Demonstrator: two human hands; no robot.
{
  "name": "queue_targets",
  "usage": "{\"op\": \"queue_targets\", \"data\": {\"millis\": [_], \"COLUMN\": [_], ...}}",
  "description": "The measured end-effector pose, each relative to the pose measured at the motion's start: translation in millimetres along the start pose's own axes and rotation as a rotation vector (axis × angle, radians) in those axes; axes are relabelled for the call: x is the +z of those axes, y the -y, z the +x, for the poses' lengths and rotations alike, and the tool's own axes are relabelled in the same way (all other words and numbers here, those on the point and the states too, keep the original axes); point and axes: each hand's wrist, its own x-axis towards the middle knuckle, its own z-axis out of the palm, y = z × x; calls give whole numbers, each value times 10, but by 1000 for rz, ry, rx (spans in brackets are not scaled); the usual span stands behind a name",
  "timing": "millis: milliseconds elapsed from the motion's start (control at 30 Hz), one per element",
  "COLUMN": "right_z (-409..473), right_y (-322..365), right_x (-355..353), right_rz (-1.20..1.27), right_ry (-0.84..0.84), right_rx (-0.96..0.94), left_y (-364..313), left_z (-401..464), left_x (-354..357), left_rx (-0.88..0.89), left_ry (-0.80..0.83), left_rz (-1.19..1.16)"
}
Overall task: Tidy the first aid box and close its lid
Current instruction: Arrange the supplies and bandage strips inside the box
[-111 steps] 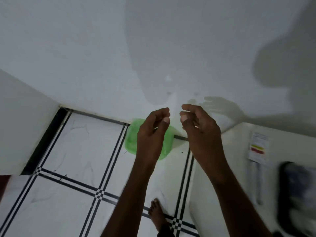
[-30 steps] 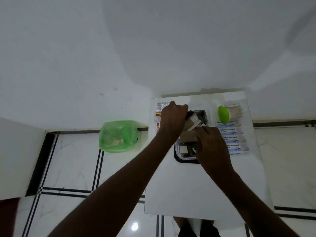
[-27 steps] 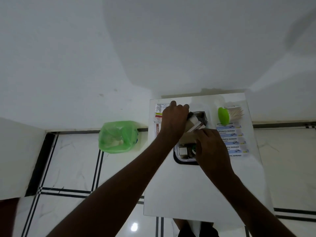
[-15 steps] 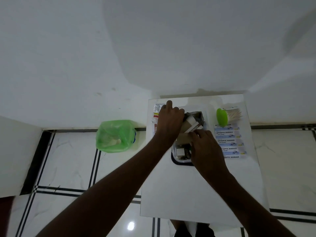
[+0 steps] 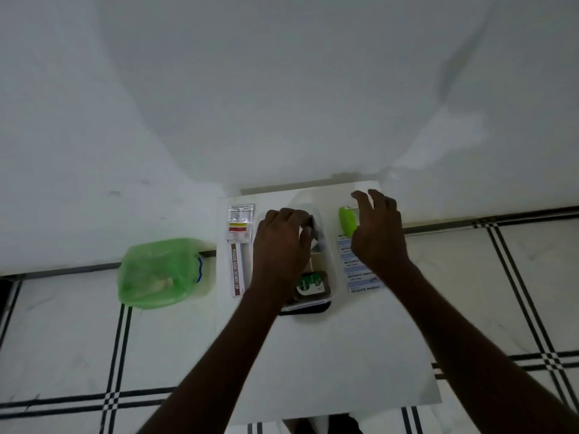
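Observation:
The first aid box (image 5: 326, 303), clear with a black base, stands on the white table (image 5: 329, 355). Inside it lie a green Dettol item (image 5: 310, 285) and some packets. A clear lid (image 5: 305, 200) shows faintly behind the box. My left hand (image 5: 280, 245) covers the box's left side, fingers curled onto its far end. My right hand (image 5: 377, 233) hovers to the right of the box with fingers spread, holding nothing, just over a green-capped swab container (image 5: 346, 219). Antiseptic bandage strips (image 5: 360, 275) lie under that wrist.
An ointment carton (image 5: 237, 267) and a sachet (image 5: 239, 222) lie left of the box. A bin lined with a green bag (image 5: 163, 272) stands on the tiled floor to the left of the table. A white wall rises directly behind the table.
My right hand has left the box's contents and moved right and away, over the swab container. The left hand stays on the box. The Dettol item shows now.

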Motion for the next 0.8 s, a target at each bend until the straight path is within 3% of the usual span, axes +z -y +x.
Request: {"op": "queue_targets", "data": {"millis": [100, 167, 400, 533, 633, 800], "right_z": [181, 252, 370, 314, 165, -61], "right_y": [-259, -326, -284, 12, 398, 813], "right_x": [121, 178, -69, -451, -547, -227], "right_rz": [-143, -186, -110, 14, 135, 140], "right_ry": [261, 314, 170, 62, 86, 243], "right_rx": [-74, -106, -108, -132, -213, -291], "left_y": [11, 22, 92, 226, 448, 828], "left_z": [-62, -95, -199, -313, -442, -618], "left_x": [92, 129, 65, -124, -191, -16], "left_rx": [4, 15, 0, -130, -318, -472], "left_ry": [16, 17, -41, -199, -245, -88], "left_rz": [-42, -51, -60, -105, -65, 62]}}
